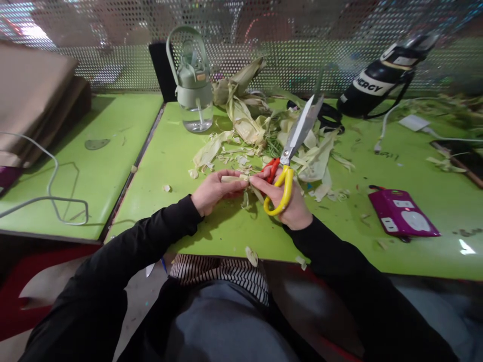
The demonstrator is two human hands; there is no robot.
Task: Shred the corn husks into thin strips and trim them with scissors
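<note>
My left hand [218, 190] pinches a small pale bundle of corn husk [234, 178] between thumb and fingers. Close against it, my right hand [292, 203] has its thumb and forefinger at the bundle's other end. Scissors [287, 153] with one yellow and one red handle hang in that right hand, blades pointing up and away from me. Thin strips dangle beneath the fingertips. Just beyond both hands lies a heap of dried corn husks [245, 125] with many cut scraps. Exactly how the right fingertips grip the bundle is too small to tell.
A clear bottle with a green lid [194, 95] stands behind the husks. To the right are a tilted black bottle [372, 85], a purple power socket [403, 213], a phone [462, 161] and white cables. Brown cardboard [33, 95] is stacked left. A perforated metal screen [294, 55] borders the table.
</note>
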